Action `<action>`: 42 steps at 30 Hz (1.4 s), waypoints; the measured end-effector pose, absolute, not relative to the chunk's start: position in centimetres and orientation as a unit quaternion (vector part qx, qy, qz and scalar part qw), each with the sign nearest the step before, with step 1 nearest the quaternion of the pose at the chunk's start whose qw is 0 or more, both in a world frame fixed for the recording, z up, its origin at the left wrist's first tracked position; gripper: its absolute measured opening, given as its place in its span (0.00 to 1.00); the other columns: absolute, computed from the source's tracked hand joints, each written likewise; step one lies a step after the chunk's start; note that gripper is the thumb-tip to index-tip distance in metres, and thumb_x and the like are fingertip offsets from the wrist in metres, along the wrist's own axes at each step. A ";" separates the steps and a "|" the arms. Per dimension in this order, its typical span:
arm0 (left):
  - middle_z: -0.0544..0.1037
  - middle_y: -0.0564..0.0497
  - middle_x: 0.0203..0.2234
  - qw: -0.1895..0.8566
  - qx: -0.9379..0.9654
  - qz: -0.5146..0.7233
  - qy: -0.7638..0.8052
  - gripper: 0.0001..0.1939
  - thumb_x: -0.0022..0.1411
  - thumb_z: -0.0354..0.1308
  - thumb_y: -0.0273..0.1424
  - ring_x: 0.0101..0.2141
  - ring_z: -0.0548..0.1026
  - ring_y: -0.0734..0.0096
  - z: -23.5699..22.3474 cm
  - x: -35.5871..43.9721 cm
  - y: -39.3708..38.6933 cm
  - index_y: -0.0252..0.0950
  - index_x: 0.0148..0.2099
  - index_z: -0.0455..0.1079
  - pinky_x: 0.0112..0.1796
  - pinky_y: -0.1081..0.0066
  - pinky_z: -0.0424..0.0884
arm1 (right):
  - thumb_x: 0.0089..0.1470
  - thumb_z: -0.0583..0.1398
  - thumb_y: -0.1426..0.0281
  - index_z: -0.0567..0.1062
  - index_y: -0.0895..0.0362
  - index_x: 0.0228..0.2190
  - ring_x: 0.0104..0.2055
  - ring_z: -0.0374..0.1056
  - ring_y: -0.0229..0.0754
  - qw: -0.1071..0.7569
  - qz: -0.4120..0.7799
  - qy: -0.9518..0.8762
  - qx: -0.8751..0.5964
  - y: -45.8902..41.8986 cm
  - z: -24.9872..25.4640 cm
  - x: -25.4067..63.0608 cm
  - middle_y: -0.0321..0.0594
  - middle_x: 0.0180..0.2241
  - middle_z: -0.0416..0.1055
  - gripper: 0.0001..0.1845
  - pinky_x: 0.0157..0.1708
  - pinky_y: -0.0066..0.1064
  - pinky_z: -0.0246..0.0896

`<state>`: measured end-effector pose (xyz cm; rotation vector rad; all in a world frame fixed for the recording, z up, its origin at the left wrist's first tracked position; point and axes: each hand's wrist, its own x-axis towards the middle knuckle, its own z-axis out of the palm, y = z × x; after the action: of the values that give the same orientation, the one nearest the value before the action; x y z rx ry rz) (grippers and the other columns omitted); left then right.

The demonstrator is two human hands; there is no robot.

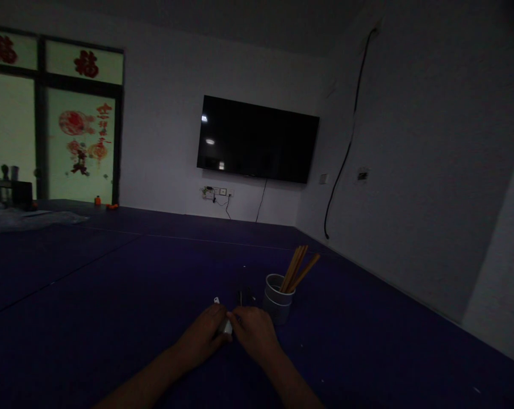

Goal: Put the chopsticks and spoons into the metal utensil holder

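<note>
My left hand (202,336) is closed around a slim white object (228,328). The object's narrow far end has a small hole and sticks out beyond the fingers; its kind cannot be made out in the dim light. My right hand (257,332) meets the left one, its fingers curled together beside the white object's near end. Whatever those fingers pinch is hidden. Just past the right hand lies a small dark item (246,295), too dark to name. To the right stands a grey cup (277,309) holding several wooden sticks (296,270), which lean right.
The hands are over a large dark blue table (154,272) with seams and small white specks. Clear plastic sheeting (35,218) and small orange items (97,200) lie at the far left. A hanging black cable (346,150) runs down the right wall, and a television (257,139) hangs behind.
</note>
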<state>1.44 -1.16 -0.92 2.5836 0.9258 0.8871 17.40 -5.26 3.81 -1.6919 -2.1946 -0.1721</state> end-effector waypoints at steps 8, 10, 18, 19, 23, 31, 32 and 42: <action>0.68 0.45 0.48 0.124 0.899 0.247 0.341 0.12 0.58 0.54 0.25 0.49 0.67 0.62 0.0 1.6 -1.8 0.38 0.45 0.63 0.50 0.64 0.63 | 0.62 0.48 0.62 0.75 0.54 0.30 0.34 0.72 0.40 0.186 -0.061 -0.775 -0.601 -5.4 3.9 17.3 0.40 0.32 0.77 0.19 0.29 0.26 0.55; 0.67 0.45 0.49 0.120 0.899 0.234 0.351 0.11 0.59 0.53 0.25 0.49 0.67 0.62 0.3 1.8 -2.0 0.37 0.46 0.63 0.50 0.64 0.63 | 0.62 0.47 0.63 0.75 0.54 0.31 0.34 0.72 0.40 0.183 -0.058 -0.776 -0.600 -5.4 4.0 17.3 0.40 0.32 0.77 0.19 0.29 0.26 0.55; 0.68 0.45 0.49 0.125 0.881 0.303 0.340 0.14 0.62 0.50 0.26 0.49 0.67 0.64 -0.2 1.8 -1.5 0.37 0.51 0.61 0.51 0.64 0.64 | 0.61 0.48 0.64 0.75 0.54 0.29 0.33 0.72 0.40 0.217 -0.051 -0.756 -0.616 -4.7 3.3 17.6 0.40 0.31 0.76 0.18 0.28 0.26 0.53; 0.68 0.45 0.49 0.126 0.878 0.320 0.332 0.14 0.63 0.49 0.27 0.49 0.68 0.64 -0.3 1.8 -1.4 0.38 0.52 0.60 0.51 0.64 0.64 | 0.61 0.48 0.64 0.76 0.55 0.29 0.32 0.71 0.39 0.230 -0.044 -0.753 -0.615 -4.6 3.1 17.7 0.40 0.30 0.76 0.19 0.28 0.26 0.52; 0.68 0.44 0.49 0.125 0.873 0.361 0.304 0.15 0.64 0.49 0.30 0.49 0.68 0.64 -0.6 1.7 -1.0 0.39 0.53 0.59 0.49 0.63 0.67 | 0.62 0.47 0.59 0.74 0.57 0.22 0.24 0.67 0.37 0.314 0.035 -0.751 -0.579 -3.7 1.8 17.8 0.39 0.22 0.73 0.25 0.23 0.26 0.49; 0.68 0.42 0.51 0.091 0.885 0.381 0.252 0.19 0.66 0.47 0.34 0.53 0.66 0.61 -1.0 1.4 -0.6 0.39 0.58 0.57 0.52 0.58 0.66 | 0.58 0.50 0.60 0.71 0.58 0.17 0.19 0.59 0.34 0.452 0.166 -0.750 -0.453 -3.0 1.0 17.1 0.33 0.16 0.65 0.24 0.20 0.24 0.48; 0.66 0.42 0.53 0.079 0.882 0.388 0.255 0.20 0.66 0.47 0.34 0.55 0.64 0.61 -1.0 1.4 -0.6 0.40 0.59 0.56 0.53 0.57 0.64 | 0.57 0.50 0.61 0.71 0.58 0.17 0.19 0.59 0.34 0.452 0.153 -0.753 -0.453 -3.2 1.3 17.1 0.32 0.16 0.65 0.23 0.20 0.24 0.48; 0.45 0.39 0.65 0.081 0.845 0.440 0.293 0.41 0.63 0.50 0.34 0.62 0.50 0.57 -0.3 1.4 -1.7 0.42 0.67 0.25 0.57 0.51 0.56 | 0.59 0.49 0.70 0.74 0.55 0.26 0.25 0.66 0.36 0.352 -0.152 -0.808 -0.447 -4.5 2.1 17.4 0.38 0.24 0.71 0.16 0.24 0.26 0.51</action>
<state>1.36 -1.69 -0.33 2.5264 0.8760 1.3149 17.41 -4.48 2.09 -1.1572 -2.0909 -0.3942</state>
